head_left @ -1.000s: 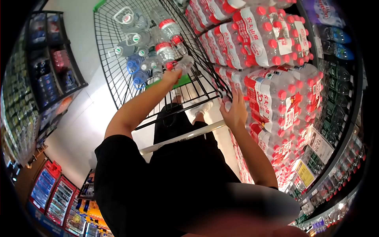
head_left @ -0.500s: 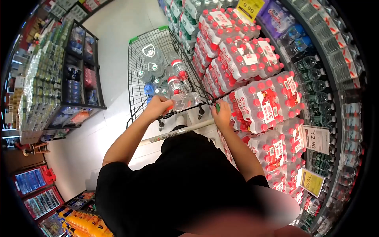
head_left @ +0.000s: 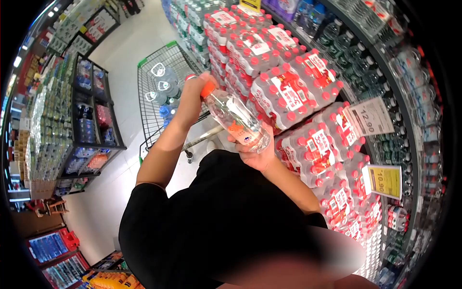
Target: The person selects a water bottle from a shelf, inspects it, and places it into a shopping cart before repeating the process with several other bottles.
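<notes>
A clear plastic water bottle (head_left: 240,120) with an orange cap is tilted in front of me, raised above the cart's near end. My left hand (head_left: 193,98) is closed around its cap and neck. At the lower end, my right hand (head_left: 260,156) wraps its fingers about the base. Just beyond stands a wire shopping cart (head_left: 143,98) with green corners. Large bottles (head_left: 169,90) with white handles lie in it, along with a blue-capped bottle (head_left: 165,111). My left hand and forearm hide part of the cart's load.
Shrink-wrapped packs of red-capped bottles (head_left: 291,94) are stacked close on the right, with price signs (head_left: 369,117) beside them. Shelves of bottles (head_left: 332,36) run behind the stack. A black-framed display rack (head_left: 98,144) stands to the left across the pale floor (head_left: 113,173).
The orange-capped bottle has come up out of the cart in my left hand. My right hand has left the cart's edge and taken hold of the base. My view has shifted.
</notes>
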The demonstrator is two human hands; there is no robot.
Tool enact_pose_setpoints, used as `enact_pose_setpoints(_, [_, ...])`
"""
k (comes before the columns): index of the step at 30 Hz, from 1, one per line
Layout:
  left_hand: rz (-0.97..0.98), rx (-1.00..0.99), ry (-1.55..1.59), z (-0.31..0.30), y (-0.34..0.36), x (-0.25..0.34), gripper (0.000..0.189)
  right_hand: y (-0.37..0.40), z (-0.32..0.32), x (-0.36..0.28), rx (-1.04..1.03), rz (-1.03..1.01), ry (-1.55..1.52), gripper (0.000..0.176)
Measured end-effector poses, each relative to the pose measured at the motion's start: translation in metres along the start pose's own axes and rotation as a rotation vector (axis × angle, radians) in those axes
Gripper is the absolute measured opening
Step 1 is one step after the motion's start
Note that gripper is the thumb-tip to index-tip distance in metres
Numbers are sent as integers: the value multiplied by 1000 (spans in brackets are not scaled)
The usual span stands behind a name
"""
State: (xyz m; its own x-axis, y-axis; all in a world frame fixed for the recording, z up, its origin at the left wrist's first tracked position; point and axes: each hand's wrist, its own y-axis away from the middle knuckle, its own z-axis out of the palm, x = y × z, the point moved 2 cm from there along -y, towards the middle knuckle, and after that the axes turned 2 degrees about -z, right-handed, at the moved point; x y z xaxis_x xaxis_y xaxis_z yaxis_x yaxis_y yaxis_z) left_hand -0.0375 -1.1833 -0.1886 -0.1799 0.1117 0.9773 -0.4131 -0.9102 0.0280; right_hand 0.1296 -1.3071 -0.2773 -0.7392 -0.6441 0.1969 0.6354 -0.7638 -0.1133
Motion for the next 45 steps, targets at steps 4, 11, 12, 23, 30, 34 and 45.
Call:
enact_pose_setpoints(4, [34,-201,605,111,4,-5,77,37,31,10,44,-201,11,72])
enact_pose_setpoints(11, [-367,-725,764,178,-17,-41,77,92,35,37,69,-342,-24,64])
enact_pose_setpoints(12, [-372,-716,720,190,-17,-42,75,98,32,38,73,-334,-14,64])
enact_pose_setpoints(23, [-533,-790,434,249,-14,-62,67,134,18,34,36,-399,-83,57])
enact_pose_setpoints(30, [-599,-691,491,255,-12,-69,77,143,9,24,67,-501,-119,54])
enact_pose_setpoints(34, [-569,-434,570,240,-26,-86,68,134,14,14,46,-556,-149,52])
enact_pose_setpoints(45, [-285,-714,-9,214,-48,-93,53,112,31,-36,330,-787,36,58])
